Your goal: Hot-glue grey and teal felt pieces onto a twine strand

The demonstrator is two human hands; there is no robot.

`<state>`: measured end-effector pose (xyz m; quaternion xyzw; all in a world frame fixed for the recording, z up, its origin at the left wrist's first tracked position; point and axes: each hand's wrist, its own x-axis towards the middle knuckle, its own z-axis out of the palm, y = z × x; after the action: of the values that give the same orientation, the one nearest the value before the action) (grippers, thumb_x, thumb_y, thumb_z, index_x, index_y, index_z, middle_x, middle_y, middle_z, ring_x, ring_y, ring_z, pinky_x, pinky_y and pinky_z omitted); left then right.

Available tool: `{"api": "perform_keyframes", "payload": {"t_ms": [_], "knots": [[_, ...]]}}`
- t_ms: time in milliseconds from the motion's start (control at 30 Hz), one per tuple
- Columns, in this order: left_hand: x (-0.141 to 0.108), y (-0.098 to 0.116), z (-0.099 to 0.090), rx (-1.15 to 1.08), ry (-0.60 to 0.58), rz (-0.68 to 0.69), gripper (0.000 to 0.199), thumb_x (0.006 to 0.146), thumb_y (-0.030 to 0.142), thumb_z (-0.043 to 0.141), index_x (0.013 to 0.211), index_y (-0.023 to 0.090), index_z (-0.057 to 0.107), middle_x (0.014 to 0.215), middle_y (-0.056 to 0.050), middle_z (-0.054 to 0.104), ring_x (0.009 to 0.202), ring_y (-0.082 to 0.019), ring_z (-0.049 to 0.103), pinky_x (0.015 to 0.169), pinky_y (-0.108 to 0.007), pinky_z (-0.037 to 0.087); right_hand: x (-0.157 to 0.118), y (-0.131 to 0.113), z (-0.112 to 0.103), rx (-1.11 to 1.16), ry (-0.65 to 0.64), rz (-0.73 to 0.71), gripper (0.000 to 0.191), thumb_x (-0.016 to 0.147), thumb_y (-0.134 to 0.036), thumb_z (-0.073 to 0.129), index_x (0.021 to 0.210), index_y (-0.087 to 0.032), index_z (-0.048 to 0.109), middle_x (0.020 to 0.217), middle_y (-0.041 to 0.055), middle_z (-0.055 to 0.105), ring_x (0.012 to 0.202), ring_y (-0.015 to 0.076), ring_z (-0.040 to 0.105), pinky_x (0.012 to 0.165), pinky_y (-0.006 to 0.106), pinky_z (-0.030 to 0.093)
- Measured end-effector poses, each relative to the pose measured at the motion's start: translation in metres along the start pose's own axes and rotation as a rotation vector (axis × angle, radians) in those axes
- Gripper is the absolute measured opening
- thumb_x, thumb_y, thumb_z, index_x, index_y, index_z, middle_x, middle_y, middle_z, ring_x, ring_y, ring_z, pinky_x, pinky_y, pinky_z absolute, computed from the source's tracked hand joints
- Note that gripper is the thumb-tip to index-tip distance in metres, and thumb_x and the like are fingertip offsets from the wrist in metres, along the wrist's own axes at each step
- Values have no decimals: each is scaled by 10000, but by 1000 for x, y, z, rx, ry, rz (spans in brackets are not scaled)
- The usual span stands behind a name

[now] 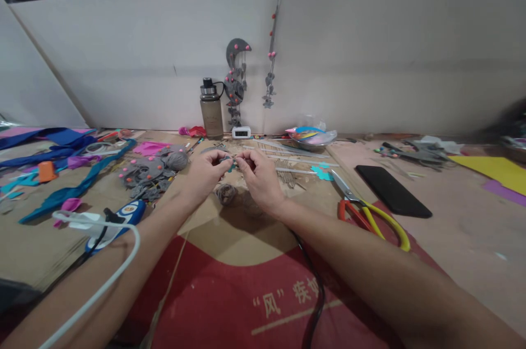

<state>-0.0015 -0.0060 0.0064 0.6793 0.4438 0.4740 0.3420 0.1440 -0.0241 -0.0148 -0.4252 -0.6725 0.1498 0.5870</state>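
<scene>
My left hand (209,169) pinches a small teal felt piece (230,166), mostly hidden by the fingertips. Close against it, my right hand (259,178) has thumb and forefinger pressed together; whatever lies between them is too small to make out. Below the hands sits a small coil of grey cord (226,194) on the cardboard. Teal flower-shaped felt cutouts (322,172) lie right of my right hand, beside thin pale sticks (293,170). To the left of my left hand is a pile of grey felt shapes (146,173) dotted with pink and orange balls, with a grey yarn ball (177,159).
Yellow-and-red-handled scissors (364,206) and a black phone (392,190) lie at the right. A bottle (211,110) and a small white clock (241,132) stand at the back. Grey felt hangings (235,83) are on the wall. A white cable (130,261) crosses my left forearm.
</scene>
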Motion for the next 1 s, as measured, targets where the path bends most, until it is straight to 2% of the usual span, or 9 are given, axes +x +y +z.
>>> {"api": "perform_keyframes", "payload": {"t_ms": [233, 367, 567, 767, 1000], "knots": [[0, -1, -1, -27, -58, -28, 192, 708, 353, 632, 743, 165, 623, 499, 56, 438, 422, -68, 319, 417, -210, 224, 0, 2, 2, -20, -5, 20, 137, 843, -294, 504, 766, -193, 557, 752, 8, 545, 674, 132, 468, 636, 268, 364], [0, 0, 0, -185, -102, -85, 236, 698, 386, 665, 739, 162, 602, 493, 60, 428, 406, -60, 336, 403, -203, 230, 1, 5, 4, 21, 7, 78, 138, 836, -306, 495, 764, -197, 541, 712, -4, 530, 662, 132, 461, 617, 262, 364], [0, 0, 2, -330, -100, -126, 208, 658, 316, 702, 745, 164, 591, 511, 42, 497, 414, -61, 393, 387, -188, 244, 1, 4, 4, 80, 23, 117, 147, 840, -317, 478, 776, -197, 535, 705, -6, 525, 644, 127, 456, 605, 259, 369], [2, -2, 1, -247, -86, -135, 222, 658, 350, 695, 741, 167, 602, 539, 39, 503, 439, -66, 393, 422, -196, 267, 0, 5, 5, 74, 13, 108, 145, 846, -320, 469, 789, -199, 526, 704, -7, 526, 650, 130, 462, 604, 258, 372], [3, 8, -3, -47, -71, 9, 219, 693, 355, 655, 776, 153, 670, 667, 0, 591, 567, -102, 457, 529, -225, 341, 1, 7, 3, -12, -10, 56, 130, 852, -310, 482, 800, -204, 535, 726, 4, 538, 673, 140, 468, 617, 266, 364]]}}
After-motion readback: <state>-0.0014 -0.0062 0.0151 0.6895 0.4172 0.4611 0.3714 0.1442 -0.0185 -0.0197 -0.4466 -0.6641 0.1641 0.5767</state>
